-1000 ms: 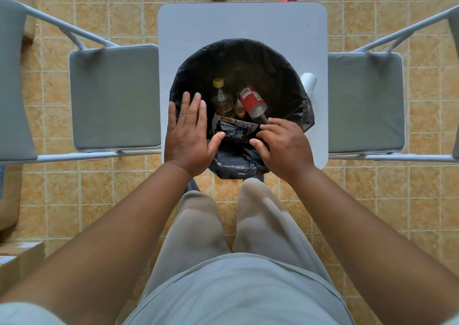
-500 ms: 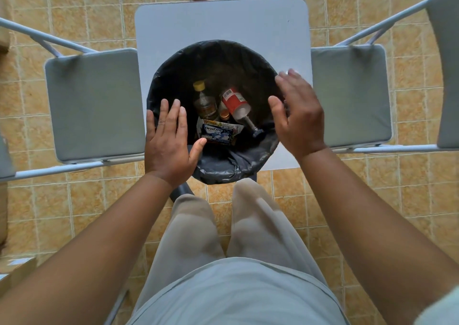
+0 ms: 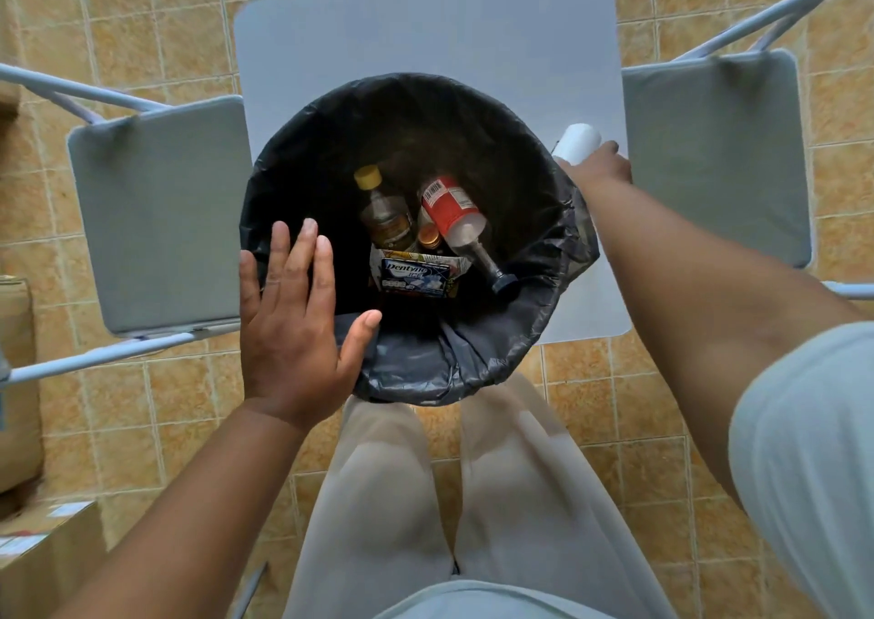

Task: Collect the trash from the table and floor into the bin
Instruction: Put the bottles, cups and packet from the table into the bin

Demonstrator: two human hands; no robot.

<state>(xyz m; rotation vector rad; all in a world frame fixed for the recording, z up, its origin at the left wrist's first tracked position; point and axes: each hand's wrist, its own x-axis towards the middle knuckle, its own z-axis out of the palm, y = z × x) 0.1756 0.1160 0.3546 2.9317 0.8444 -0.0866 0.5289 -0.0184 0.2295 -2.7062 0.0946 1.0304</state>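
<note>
Our right hand (image 3: 597,167) closes around the white cup (image 3: 578,141); our left hand (image 3: 293,320) hovers open, empty. Next, we judge, we lift it into the bin (image 3: 477,358) between them.

The person wears a pale grey-blue top (image 3: 473,602) with short sleeves; one sleeve (image 3: 804,453) ends above the elbow. Both forearms are bare. The trousers (image 3: 392,500) are light beige and look soft.
</note>
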